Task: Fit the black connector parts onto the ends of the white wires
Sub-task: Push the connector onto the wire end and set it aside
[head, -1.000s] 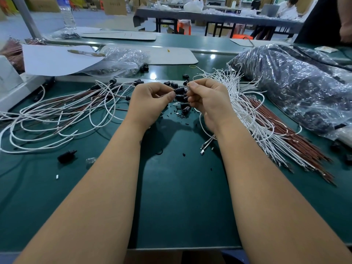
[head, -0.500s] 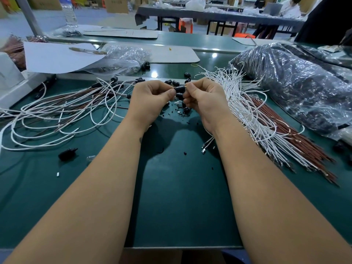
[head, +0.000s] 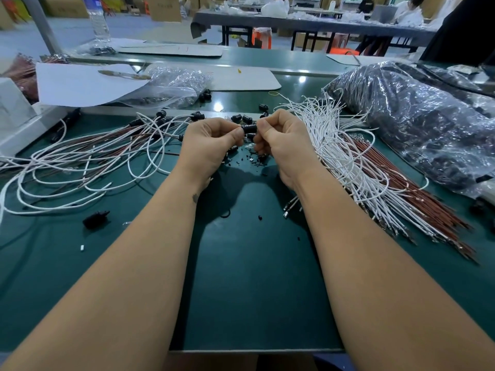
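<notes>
Left hand: the left hand point(head: 211, 145) sat just left of centre frame, fingers curled, thumb tip pressed against one end of the black connector part point(head: 249, 128).
Right hand: the right hand point(head: 284, 145) mirrored it from the right side, fingers curled in, thumb pinching the other end of that same part.
Connector: it was held between both thumbs, raised above the green table point(head: 254, 277), in the upper middle of the frame.
Held wire: metal-tipped wire ends point(head: 290, 206) poked out below the right wrist; whether they ran up into the connector, I could not tell.
Loose connectors: more black connector parts point(head: 242, 119) lay scattered on the table just behind the hands.
White wire bundle: a thick bundle of white wires point(head: 345, 156) fanned out at centre right, red-brown wires point(head: 417, 199) beside it.
Looped wires: white wires with black ends point(head: 88, 167) sprawled in loops across the left of the frame.
Bags: a clear plastic bag point(head: 174, 87) sat upper left; a large bag of dark parts point(head: 417, 121) filled the upper right.
</notes>
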